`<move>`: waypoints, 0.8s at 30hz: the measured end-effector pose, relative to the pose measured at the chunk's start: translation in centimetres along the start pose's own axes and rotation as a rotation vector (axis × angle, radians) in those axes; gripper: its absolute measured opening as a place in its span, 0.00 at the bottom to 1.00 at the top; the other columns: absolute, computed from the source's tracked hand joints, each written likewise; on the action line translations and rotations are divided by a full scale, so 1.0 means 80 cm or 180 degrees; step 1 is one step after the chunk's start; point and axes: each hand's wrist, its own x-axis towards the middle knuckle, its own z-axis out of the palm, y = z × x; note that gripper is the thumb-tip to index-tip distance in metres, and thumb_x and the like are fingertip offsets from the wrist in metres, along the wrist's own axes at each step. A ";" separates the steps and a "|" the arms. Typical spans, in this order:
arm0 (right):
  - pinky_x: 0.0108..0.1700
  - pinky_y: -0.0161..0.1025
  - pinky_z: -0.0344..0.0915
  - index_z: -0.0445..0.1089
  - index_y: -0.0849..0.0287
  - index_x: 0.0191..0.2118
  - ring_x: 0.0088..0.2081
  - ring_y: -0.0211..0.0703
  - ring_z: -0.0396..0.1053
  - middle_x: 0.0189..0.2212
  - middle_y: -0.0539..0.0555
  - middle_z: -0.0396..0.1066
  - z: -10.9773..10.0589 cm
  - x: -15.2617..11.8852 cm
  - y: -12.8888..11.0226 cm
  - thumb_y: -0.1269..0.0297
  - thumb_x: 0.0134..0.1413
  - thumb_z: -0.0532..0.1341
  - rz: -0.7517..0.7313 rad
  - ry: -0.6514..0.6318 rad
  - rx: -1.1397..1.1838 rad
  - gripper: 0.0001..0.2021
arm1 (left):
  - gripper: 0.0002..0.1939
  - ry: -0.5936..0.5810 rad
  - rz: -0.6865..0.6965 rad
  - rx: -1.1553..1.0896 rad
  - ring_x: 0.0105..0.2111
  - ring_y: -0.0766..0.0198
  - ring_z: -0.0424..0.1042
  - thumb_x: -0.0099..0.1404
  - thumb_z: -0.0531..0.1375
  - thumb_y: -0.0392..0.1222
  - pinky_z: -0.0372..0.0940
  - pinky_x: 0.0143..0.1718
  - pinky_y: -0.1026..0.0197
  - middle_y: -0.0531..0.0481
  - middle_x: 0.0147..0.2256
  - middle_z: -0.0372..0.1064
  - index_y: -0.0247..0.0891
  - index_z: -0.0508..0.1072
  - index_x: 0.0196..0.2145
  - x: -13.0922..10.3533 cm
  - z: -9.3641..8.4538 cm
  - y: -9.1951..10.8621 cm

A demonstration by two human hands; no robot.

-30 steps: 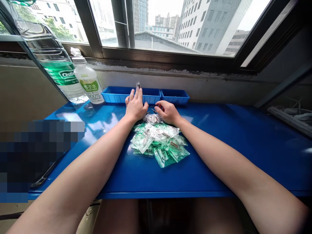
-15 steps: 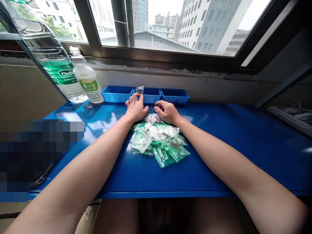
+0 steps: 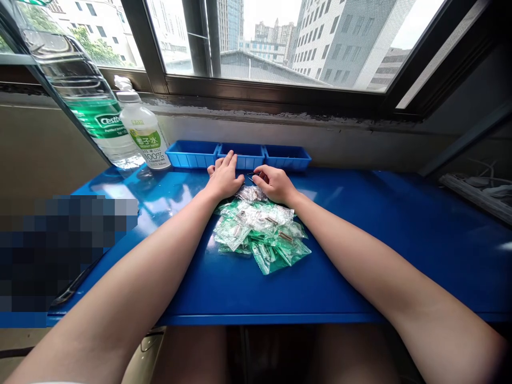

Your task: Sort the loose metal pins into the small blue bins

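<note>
My left hand (image 3: 224, 177) lies in front of the middle blue bin (image 3: 250, 161), its fingers stretched out and nothing visible in them. Its fingertips reach the bin's front wall. To the right, my right hand (image 3: 277, 184) is pinched around a thin dark rod-like piece (image 3: 250, 174), too small to name exactly. Between and just below the hands is a cluster of clear packets (image 3: 251, 193). Closer to me spreads a pile of clear and green plastic packets (image 3: 260, 226), some with small metal pieces inside.
More blue bins stand left (image 3: 194, 156) and right (image 3: 287, 158) of the middle one. A large water bottle (image 3: 94, 117) and a coconut water bottle (image 3: 144, 136) stand at the back left of the blue table (image 3: 360, 240). Cables (image 3: 490, 184) lie at far right.
A clear packet at my left fingertips over the middle bin is no longer visible there. The left fingers have straightened and lowered slightly. My right hand has barely moved.
</note>
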 end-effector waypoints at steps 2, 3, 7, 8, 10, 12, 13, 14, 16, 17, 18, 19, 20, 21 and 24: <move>0.41 0.42 0.67 0.73 0.61 0.47 0.38 0.48 0.71 0.38 0.58 0.75 -0.002 0.000 0.001 0.53 0.58 0.60 -0.0168 -0.0155 -0.0009 0.18 | 0.37 0.0012 0.0013 0.0007 0.66 0.41 0.51 0.63 0.55 0.48 0.53 0.60 0.38 0.42 0.70 0.46 0.44 0.56 0.68 0.000 0.000 0.000; 0.44 0.44 0.67 0.74 0.60 0.48 0.42 0.50 0.71 0.41 0.59 0.75 -0.003 0.000 0.002 0.52 0.57 0.62 -0.0278 -0.0271 -0.0008 0.19 | 0.36 0.0025 0.0024 0.0002 0.66 0.40 0.51 0.62 0.55 0.48 0.53 0.60 0.37 0.42 0.70 0.47 0.44 0.56 0.68 0.000 0.000 0.000; 0.52 0.51 0.66 0.78 0.57 0.46 0.48 0.54 0.70 0.46 0.60 0.74 -0.005 0.002 0.007 0.49 0.52 0.66 -0.0523 -0.0685 0.0058 0.20 | 0.36 0.0091 -0.0069 -0.0011 0.66 0.38 0.50 0.61 0.56 0.47 0.52 0.60 0.35 0.39 0.70 0.44 0.42 0.59 0.67 -0.001 0.000 0.000; 0.52 0.51 0.66 0.79 0.56 0.44 0.49 0.54 0.70 0.46 0.60 0.74 -0.005 0.003 0.008 0.49 0.52 0.66 -0.0521 -0.0724 0.0084 0.19 | 0.36 0.0108 -0.0110 -0.0015 0.66 0.38 0.49 0.61 0.56 0.47 0.52 0.60 0.34 0.38 0.70 0.44 0.41 0.59 0.67 -0.001 0.000 0.000; 0.52 0.51 0.67 0.80 0.56 0.41 0.48 0.54 0.71 0.45 0.60 0.74 -0.004 0.003 0.010 0.49 0.51 0.67 -0.0506 -0.0738 0.0140 0.17 | 0.36 0.0138 -0.0156 -0.0036 0.66 0.37 0.50 0.61 0.56 0.47 0.51 0.60 0.33 0.38 0.70 0.45 0.42 0.60 0.66 -0.001 0.000 0.000; 0.52 0.50 0.67 0.81 0.56 0.39 0.47 0.53 0.72 0.44 0.60 0.74 -0.003 0.003 0.010 0.50 0.50 0.68 -0.0493 -0.0700 0.0222 0.16 | 0.36 0.0158 -0.0160 -0.0061 0.66 0.37 0.51 0.61 0.56 0.47 0.52 0.60 0.33 0.39 0.70 0.47 0.43 0.60 0.66 -0.001 0.000 0.000; 0.52 0.49 0.68 0.81 0.56 0.39 0.47 0.52 0.72 0.44 0.60 0.74 -0.003 0.003 0.010 0.50 0.50 0.68 -0.0482 -0.0681 0.0273 0.16 | 0.36 0.0158 -0.0170 -0.0062 0.66 0.37 0.51 0.61 0.56 0.47 0.52 0.60 0.33 0.39 0.70 0.47 0.44 0.59 0.67 -0.001 -0.001 0.000; 0.51 0.49 0.68 0.81 0.57 0.38 0.46 0.52 0.73 0.43 0.60 0.74 -0.003 0.003 0.009 0.51 0.50 0.68 -0.0462 -0.0663 0.0328 0.16 | 0.36 0.0150 -0.0187 -0.0058 0.66 0.37 0.51 0.61 0.56 0.47 0.52 0.60 0.33 0.39 0.70 0.47 0.43 0.59 0.67 -0.001 -0.001 0.000; 0.50 0.47 0.69 0.80 0.58 0.38 0.44 0.50 0.73 0.42 0.59 0.75 -0.004 0.003 0.006 0.52 0.49 0.68 -0.0395 -0.0621 0.0464 0.16 | 0.37 0.0134 -0.0223 -0.0042 0.66 0.36 0.51 0.61 0.56 0.47 0.53 0.60 0.33 0.39 0.70 0.47 0.42 0.58 0.67 -0.001 -0.002 0.000; 0.49 0.46 0.69 0.80 0.58 0.38 0.43 0.50 0.74 0.42 0.59 0.75 -0.004 0.003 0.005 0.53 0.48 0.68 -0.0349 -0.0595 0.0548 0.15 | 0.37 0.0130 -0.0237 -0.0036 0.66 0.36 0.50 0.61 0.56 0.47 0.53 0.60 0.33 0.39 0.70 0.46 0.42 0.58 0.67 -0.001 -0.002 0.001; 0.48 0.45 0.69 0.80 0.59 0.37 0.42 0.49 0.74 0.41 0.59 0.76 -0.005 0.003 0.004 0.53 0.47 0.69 -0.0289 -0.0565 0.0641 0.15 | 0.37 0.0129 -0.0242 -0.0029 0.66 0.36 0.50 0.61 0.55 0.47 0.53 0.60 0.33 0.40 0.70 0.46 0.41 0.58 0.68 -0.001 -0.003 0.001; 0.46 0.44 0.69 0.79 0.59 0.36 0.40 0.48 0.74 0.39 0.58 0.76 -0.006 0.004 0.003 0.54 0.47 0.69 -0.0205 -0.0530 0.0741 0.14 | 0.37 0.0138 -0.0249 -0.0021 0.66 0.36 0.50 0.61 0.55 0.47 0.53 0.60 0.33 0.40 0.70 0.46 0.41 0.58 0.67 -0.001 -0.003 0.002; 0.44 0.43 0.69 0.79 0.60 0.34 0.39 0.47 0.74 0.37 0.57 0.77 -0.007 0.004 0.002 0.55 0.45 0.69 -0.0097 -0.0498 0.0846 0.14 | 0.36 0.0153 -0.0261 -0.0010 0.66 0.37 0.50 0.62 0.55 0.47 0.52 0.61 0.33 0.40 0.70 0.45 0.40 0.58 0.67 -0.001 -0.004 0.002; 0.42 0.41 0.69 0.78 0.60 0.33 0.36 0.45 0.73 0.35 0.56 0.77 -0.008 0.005 0.003 0.55 0.44 0.70 0.0033 -0.0471 0.0961 0.13 | 0.35 0.0173 -0.0279 0.0002 0.66 0.38 0.50 0.62 0.55 0.47 0.53 0.61 0.34 0.40 0.70 0.45 0.40 0.59 0.66 -0.002 -0.005 0.003; 0.34 0.38 0.66 0.76 0.61 0.28 0.30 0.41 0.70 0.28 0.53 0.76 -0.011 0.007 0.007 0.55 0.40 0.72 0.0480 -0.0354 0.1419 0.14 | 0.31 0.0218 -0.0314 0.0003 0.66 0.41 0.50 0.62 0.54 0.46 0.54 0.62 0.37 0.43 0.70 0.46 0.42 0.63 0.63 -0.002 -0.006 0.004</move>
